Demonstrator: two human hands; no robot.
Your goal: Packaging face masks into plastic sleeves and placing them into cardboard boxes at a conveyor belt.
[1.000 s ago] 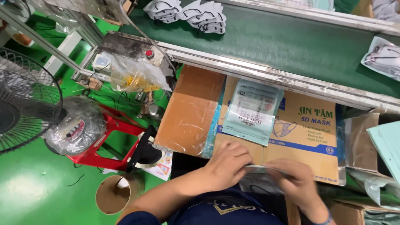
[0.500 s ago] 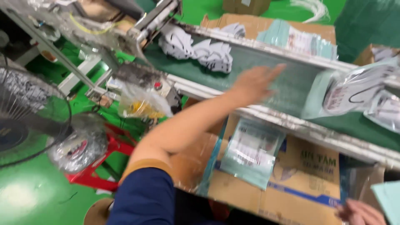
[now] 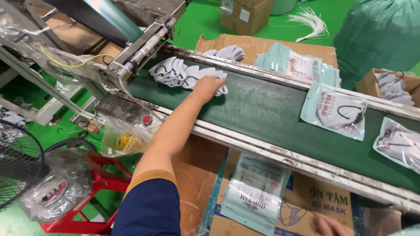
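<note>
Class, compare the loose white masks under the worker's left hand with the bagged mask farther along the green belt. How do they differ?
The loose white masks lie bare in an overlapping fan; the bagged mask is sealed in a pale printed pouch. The loose masks are many and the left hand rests on them; the bagged mask lies alone and untouched. Both are white with dark ear loops and lie flat on the green belt.

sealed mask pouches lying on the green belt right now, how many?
2. One pouch right of centre on the belt; a second pouch at the right edge, cut off by the frame. More may lie out of view.
</note>
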